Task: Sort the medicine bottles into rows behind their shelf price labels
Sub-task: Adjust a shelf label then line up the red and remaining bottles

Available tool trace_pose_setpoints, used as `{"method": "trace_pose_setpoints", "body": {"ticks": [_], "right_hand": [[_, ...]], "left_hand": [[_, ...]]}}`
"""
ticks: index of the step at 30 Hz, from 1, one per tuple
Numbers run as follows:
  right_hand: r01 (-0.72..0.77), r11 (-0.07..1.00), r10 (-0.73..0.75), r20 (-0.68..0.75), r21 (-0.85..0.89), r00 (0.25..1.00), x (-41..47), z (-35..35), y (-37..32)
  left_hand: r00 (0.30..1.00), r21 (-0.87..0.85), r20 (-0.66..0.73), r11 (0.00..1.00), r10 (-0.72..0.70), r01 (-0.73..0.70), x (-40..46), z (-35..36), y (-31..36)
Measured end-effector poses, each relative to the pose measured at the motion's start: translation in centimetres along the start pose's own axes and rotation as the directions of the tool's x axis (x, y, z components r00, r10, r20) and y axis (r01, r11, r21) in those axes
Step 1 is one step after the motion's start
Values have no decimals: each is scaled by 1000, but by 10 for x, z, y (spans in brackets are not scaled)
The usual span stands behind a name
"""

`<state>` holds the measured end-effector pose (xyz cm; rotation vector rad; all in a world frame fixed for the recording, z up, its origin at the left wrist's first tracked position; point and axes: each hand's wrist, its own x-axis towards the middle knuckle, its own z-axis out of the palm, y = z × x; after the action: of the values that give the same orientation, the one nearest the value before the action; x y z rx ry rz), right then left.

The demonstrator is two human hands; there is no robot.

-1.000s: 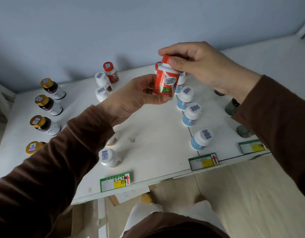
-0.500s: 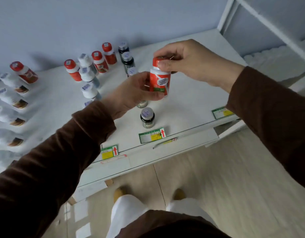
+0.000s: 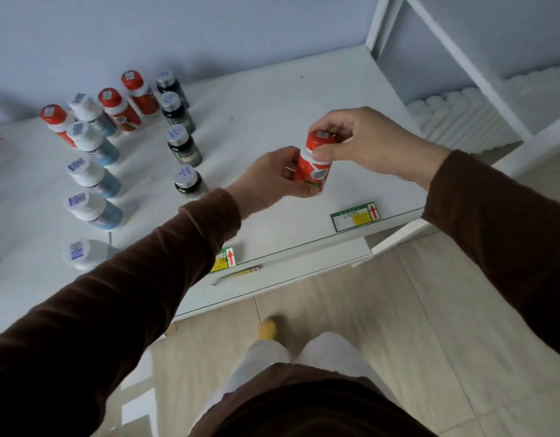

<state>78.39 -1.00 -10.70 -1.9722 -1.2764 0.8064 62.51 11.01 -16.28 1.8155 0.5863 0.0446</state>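
Both hands hold one red medicine bottle (image 3: pixel 315 167) with a red cap over the right part of the white shelf (image 3: pixel 272 99). My left hand (image 3: pixel 272 178) grips its body from the left. My right hand (image 3: pixel 367 140) pinches its cap from above. A green price label (image 3: pixel 356 217) with a red arrow lies at the shelf's front edge, just below the bottle. Left of it stand a row of dark green bottles (image 3: pixel 184 149), a row of blue bottles with white caps (image 3: pixel 94 176) and red bottles (image 3: pixel 119 110) at the back.
A second price label (image 3: pixel 225 260) shows partly under my left sleeve. A white shelf frame (image 3: pixel 455 55) rises at the right, with a ribbed white surface behind it. Wooden floor, my legs and a yellow shoe (image 3: pixel 268 329) lie below the shelf edge.
The view has swung right along the shelf. Both hands carried the red bottle right and lower, to just behind the rightmost price label.
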Motion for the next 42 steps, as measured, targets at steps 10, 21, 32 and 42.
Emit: {"method": "trace_pose_setpoints", "body": {"ticks": [10,21,32,42], "right_hand": [[93,991,-76,155,-100,985,7,-38,82],[296,920,-203,332,-258,921,5,-25,106],[350,886,-250,323,-304,913,-1,-20,104],[365,865,-268,298,-344,916,8,-29,89]], "left_hand": [[991,98,-131,994,-30,43,44,80,1],[956,196,-280,970,-87,146,38,117,-14],[929,189,-361,968,-87,164,34,125,-18],[882,296,-463,923,-86,245,-4,107,-22]]}}
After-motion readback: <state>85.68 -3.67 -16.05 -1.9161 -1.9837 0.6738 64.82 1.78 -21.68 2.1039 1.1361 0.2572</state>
